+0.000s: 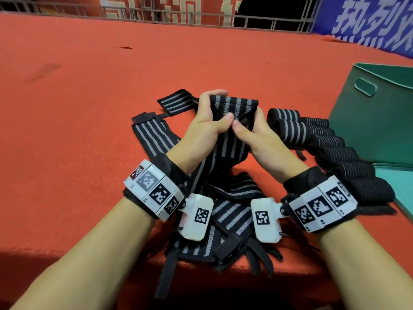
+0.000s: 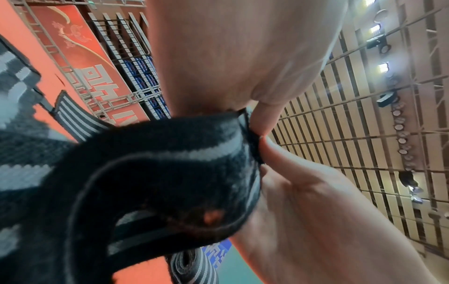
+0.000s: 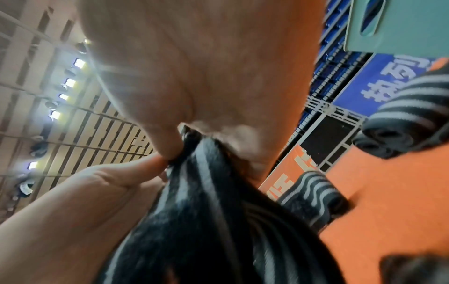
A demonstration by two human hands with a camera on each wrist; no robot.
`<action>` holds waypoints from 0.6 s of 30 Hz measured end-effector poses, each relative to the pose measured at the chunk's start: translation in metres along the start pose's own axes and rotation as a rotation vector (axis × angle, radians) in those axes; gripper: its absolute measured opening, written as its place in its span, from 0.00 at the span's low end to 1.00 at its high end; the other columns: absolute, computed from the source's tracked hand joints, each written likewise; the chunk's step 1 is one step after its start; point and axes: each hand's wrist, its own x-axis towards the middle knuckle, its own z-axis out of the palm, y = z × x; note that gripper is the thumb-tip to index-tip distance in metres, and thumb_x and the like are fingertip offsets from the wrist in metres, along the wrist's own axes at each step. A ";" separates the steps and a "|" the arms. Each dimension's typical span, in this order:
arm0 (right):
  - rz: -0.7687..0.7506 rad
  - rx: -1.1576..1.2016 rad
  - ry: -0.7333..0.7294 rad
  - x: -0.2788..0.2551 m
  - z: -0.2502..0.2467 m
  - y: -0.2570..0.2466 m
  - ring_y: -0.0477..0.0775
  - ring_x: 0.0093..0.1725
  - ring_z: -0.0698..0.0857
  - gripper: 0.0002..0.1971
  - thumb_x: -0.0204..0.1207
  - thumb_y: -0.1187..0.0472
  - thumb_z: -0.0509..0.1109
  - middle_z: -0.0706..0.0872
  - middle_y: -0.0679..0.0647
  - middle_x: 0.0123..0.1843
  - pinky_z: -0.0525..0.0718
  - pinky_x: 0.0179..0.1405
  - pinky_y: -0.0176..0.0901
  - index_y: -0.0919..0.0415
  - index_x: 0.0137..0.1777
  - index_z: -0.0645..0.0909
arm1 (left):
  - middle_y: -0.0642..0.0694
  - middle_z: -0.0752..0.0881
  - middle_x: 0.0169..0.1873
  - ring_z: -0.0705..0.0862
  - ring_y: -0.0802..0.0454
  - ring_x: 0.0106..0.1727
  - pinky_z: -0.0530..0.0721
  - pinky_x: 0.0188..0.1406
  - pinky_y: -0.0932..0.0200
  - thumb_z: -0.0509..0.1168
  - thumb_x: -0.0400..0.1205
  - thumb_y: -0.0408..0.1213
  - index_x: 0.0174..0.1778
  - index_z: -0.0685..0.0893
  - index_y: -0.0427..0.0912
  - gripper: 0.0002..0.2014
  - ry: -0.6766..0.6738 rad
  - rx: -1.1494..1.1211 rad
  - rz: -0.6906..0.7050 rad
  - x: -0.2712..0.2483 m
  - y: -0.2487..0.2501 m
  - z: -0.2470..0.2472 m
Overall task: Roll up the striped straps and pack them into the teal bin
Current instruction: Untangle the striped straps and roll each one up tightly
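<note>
**A:** so what are the hands doing?

**B:** both grip one striped strap [image 1: 232, 121], held up over the red table [image 1: 89, 108]. left hand [image 1: 206, 124] has fingers curled over its top edge, thumb pressed on the front. right hand [image 1: 252, 133] pinches the other side, thumbs nearly touching.

**A:** and the rest?

**B:** loose straps [image 1: 225, 211] piled under the wrists, rolled straps [image 1: 312, 135] lined up beside the teal bin [image 1: 366, 121] on the right.
</note>
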 end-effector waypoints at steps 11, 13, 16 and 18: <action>0.050 0.037 0.112 0.002 -0.001 -0.008 0.53 0.68 0.87 0.17 0.86 0.63 0.69 0.87 0.55 0.68 0.88 0.65 0.54 0.60 0.73 0.75 | 0.44 0.86 0.54 0.86 0.57 0.55 0.86 0.59 0.57 0.66 0.85 0.23 0.68 0.78 0.31 0.15 0.082 0.072 0.065 0.000 -0.001 -0.004; -0.005 -0.014 0.174 -0.001 -0.005 -0.011 0.60 0.65 0.89 0.17 0.82 0.66 0.74 0.90 0.60 0.64 0.92 0.55 0.60 0.61 0.69 0.82 | 0.48 0.87 0.52 0.86 0.59 0.54 0.86 0.57 0.57 0.69 0.82 0.22 0.64 0.81 0.37 0.15 0.093 0.127 0.128 0.000 0.000 -0.006; -0.013 0.037 0.162 -0.005 -0.004 -0.014 0.58 0.60 0.91 0.13 0.83 0.61 0.73 0.92 0.58 0.61 0.92 0.52 0.57 0.59 0.66 0.85 | 0.51 0.89 0.48 0.87 0.59 0.52 0.87 0.52 0.57 0.71 0.79 0.19 0.57 0.85 0.42 0.16 0.096 0.097 0.142 -0.001 -0.001 -0.009; 0.079 0.161 0.103 -0.006 -0.003 -0.018 0.58 0.59 0.92 0.16 0.88 0.48 0.66 0.92 0.55 0.60 0.90 0.59 0.58 0.56 0.66 0.86 | 0.52 0.89 0.46 0.88 0.57 0.51 0.88 0.51 0.54 0.72 0.78 0.18 0.54 0.87 0.44 0.17 0.094 0.083 0.125 0.000 -0.003 -0.011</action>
